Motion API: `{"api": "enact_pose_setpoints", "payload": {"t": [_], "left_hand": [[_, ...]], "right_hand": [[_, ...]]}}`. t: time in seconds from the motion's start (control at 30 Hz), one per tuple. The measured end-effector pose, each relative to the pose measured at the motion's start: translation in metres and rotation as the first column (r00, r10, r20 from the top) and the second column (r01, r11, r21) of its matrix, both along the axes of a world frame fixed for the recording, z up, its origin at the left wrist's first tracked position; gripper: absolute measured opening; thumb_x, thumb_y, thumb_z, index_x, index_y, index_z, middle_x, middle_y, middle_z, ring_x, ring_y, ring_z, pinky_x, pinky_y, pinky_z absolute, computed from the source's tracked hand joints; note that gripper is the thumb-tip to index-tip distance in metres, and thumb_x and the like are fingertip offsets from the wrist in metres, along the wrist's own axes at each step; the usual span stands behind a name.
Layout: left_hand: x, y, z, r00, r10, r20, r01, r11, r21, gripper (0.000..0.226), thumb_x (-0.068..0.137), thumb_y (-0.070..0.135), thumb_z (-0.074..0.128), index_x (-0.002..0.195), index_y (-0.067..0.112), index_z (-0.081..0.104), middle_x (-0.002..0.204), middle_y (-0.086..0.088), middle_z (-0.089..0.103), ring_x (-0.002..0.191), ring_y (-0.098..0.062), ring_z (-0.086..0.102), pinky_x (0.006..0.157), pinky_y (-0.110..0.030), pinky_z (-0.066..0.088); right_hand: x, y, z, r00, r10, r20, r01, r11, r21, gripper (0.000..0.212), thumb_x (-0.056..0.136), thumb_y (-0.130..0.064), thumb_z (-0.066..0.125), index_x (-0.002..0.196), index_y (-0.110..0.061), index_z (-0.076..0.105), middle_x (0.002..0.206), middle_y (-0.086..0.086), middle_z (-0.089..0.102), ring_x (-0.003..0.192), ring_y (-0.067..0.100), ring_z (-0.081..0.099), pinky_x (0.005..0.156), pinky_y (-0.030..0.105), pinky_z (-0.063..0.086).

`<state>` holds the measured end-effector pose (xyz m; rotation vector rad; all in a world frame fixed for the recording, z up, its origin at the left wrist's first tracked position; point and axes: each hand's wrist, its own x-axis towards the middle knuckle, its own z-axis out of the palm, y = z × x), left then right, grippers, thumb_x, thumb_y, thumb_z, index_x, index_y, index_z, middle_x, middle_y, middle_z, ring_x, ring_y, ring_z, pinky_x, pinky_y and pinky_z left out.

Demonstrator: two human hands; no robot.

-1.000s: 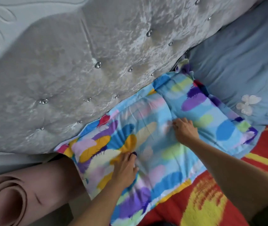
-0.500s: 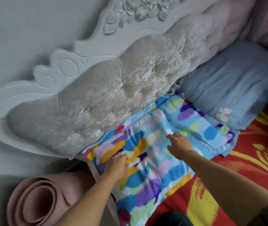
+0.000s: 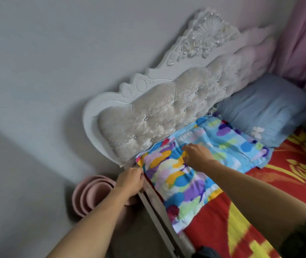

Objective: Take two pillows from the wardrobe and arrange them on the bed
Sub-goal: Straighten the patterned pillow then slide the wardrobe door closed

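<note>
A multicoloured pillow (image 3: 185, 179) with blue, purple and yellow blotches lies flat at the head of the bed, against the tufted headboard (image 3: 157, 116). To its right rests a plain blue pillow (image 3: 267, 108) with a small white flower motif. My left hand (image 3: 130, 180) pinches the coloured pillow's left edge at the bed's side. Palm down, my right hand (image 3: 198, 155) presses on the pillow's upper middle. The bed carries a red and yellow cover (image 3: 286, 175).
A rolled pink mat (image 3: 90, 194) stands on the floor left of the bed, beside the white bed frame rail (image 3: 159, 218). Grey wall fills the left; a pink curtain (image 3: 304, 34) hangs at the top right.
The view has pulled back and up from the headboard. My left hand slid from the pillow's middle to its left edge; my right hand shifted left along the pillow.
</note>
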<state>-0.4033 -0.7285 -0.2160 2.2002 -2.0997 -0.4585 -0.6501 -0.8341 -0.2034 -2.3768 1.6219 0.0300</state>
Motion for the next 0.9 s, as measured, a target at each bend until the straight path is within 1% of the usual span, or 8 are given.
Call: {"api": "enact_pose_setpoints", "payload": {"t": [0.17, 0.33, 0.47, 0.57, 0.67, 0.73, 0.83, 0.9], "left_hand": [[0.006, 0.074, 0.014, 0.998, 0.061, 0.025, -0.062, 0.998, 0.029, 0.017, 0.088, 0.026, 0.048, 0.097, 0.019, 0.061, 0.104, -0.011, 0.068, 0.096, -0.034, 0.062, 0.075, -0.038, 0.05], [0.017, 0.171, 0.019, 0.987, 0.16, 0.032, -0.161, 0.987, 0.017, 0.017, 0.088, 0.023, 0.048, 0.096, 0.016, 0.06, 0.103, -0.013, 0.068, 0.092, -0.036, 0.062, 0.074, -0.041, 0.051], [0.029, 0.274, 0.025, 0.964, 0.262, 0.045, -0.261, 0.965, -0.037, 0.016, 0.087, 0.028, 0.049, 0.089, 0.016, 0.06, 0.099, -0.012, 0.069, 0.092, -0.037, 0.062, 0.072, -0.039, 0.05], [0.044, 0.365, 0.031, 0.931, 0.359, 0.066, -0.356, 0.933, -0.042, 0.016, 0.087, 0.03, 0.051, 0.092, 0.018, 0.061, 0.097, -0.011, 0.069, 0.089, -0.035, 0.064, 0.072, -0.038, 0.051], [0.065, 0.455, 0.044, 0.876, 0.479, 0.054, -0.478, 0.878, -0.034, 0.014, 0.087, 0.03, 0.052, 0.087, 0.019, 0.061, 0.092, -0.007, 0.07, 0.082, -0.03, 0.064, 0.067, -0.036, 0.052], [0.083, 0.511, 0.054, 0.823, 0.563, 0.071, -0.562, 0.826, -0.037, 0.014, 0.088, 0.031, 0.053, 0.088, 0.02, 0.061, 0.092, -0.006, 0.07, 0.084, -0.028, 0.065, 0.07, -0.035, 0.054], [0.111, 0.588, 0.067, 0.743, 0.666, 0.065, -0.664, 0.746, -0.054, 0.013, 0.089, 0.029, 0.054, 0.089, 0.019, 0.062, 0.088, -0.006, 0.067, 0.086, -0.028, 0.064, 0.069, -0.031, 0.05], [0.128, 0.635, 0.073, 0.699, 0.712, 0.065, -0.709, 0.702, -0.069, 0.013, 0.089, 0.03, 0.053, 0.088, 0.019, 0.061, 0.087, -0.005, 0.067, 0.085, -0.027, 0.064, 0.068, -0.031, 0.048]], "right_hand": [[0.018, 0.059, 0.014, 0.996, 0.08, -0.024, -0.081, 0.997, -0.011, 0.041, 0.088, -0.035, 0.054, 0.126, -0.021, 0.052, 0.124, 0.007, 0.059, 0.114, 0.031, 0.056, 0.089, 0.04, 0.047], [0.037, 0.133, 0.02, 0.979, 0.195, -0.06, -0.199, 0.979, -0.054, 0.042, 0.089, -0.035, 0.054, 0.128, -0.021, 0.051, 0.128, 0.007, 0.059, 0.115, 0.03, 0.056, 0.088, 0.038, 0.046], [0.063, 0.211, 0.024, 0.957, 0.29, -0.004, -0.289, 0.954, -0.076, 0.034, 0.089, -0.035, 0.051, 0.119, -0.019, 0.055, 0.121, 0.008, 0.061, 0.108, 0.032, 0.059, 0.084, 0.038, 0.047], [0.091, 0.278, 0.028, 0.927, 0.373, 0.03, -0.371, 0.927, -0.058, 0.028, 0.087, -0.037, 0.051, 0.109, -0.02, 0.056, 0.115, 0.008, 0.064, 0.102, 0.031, 0.062, 0.08, 0.037, 0.049], [0.133, 0.345, 0.04, 0.865, 0.501, 0.03, -0.5, 0.865, -0.045, 0.032, 0.083, -0.037, 0.054, 0.113, -0.025, 0.056, 0.12, 0.006, 0.063, 0.105, 0.031, 0.062, 0.083, 0.038, 0.05], [0.167, 0.386, 0.053, 0.81, 0.583, 0.053, -0.58, 0.812, -0.07, 0.037, 0.082, -0.036, 0.056, 0.118, -0.027, 0.055, 0.123, 0.005, 0.063, 0.106, 0.031, 0.062, 0.084, 0.039, 0.05], [0.216, 0.452, 0.07, 0.706, 0.705, 0.074, -0.693, 0.708, -0.137, 0.04, 0.086, -0.037, 0.052, 0.124, -0.024, 0.053, 0.123, 0.006, 0.061, 0.104, 0.033, 0.061, 0.077, 0.038, 0.047], [0.245, 0.496, 0.077, 0.634, 0.771, 0.055, -0.758, 0.634, -0.155, 0.04, 0.09, -0.038, 0.048, 0.128, -0.023, 0.049, 0.122, 0.008, 0.06, 0.103, 0.032, 0.061, 0.082, 0.04, 0.05]]}}
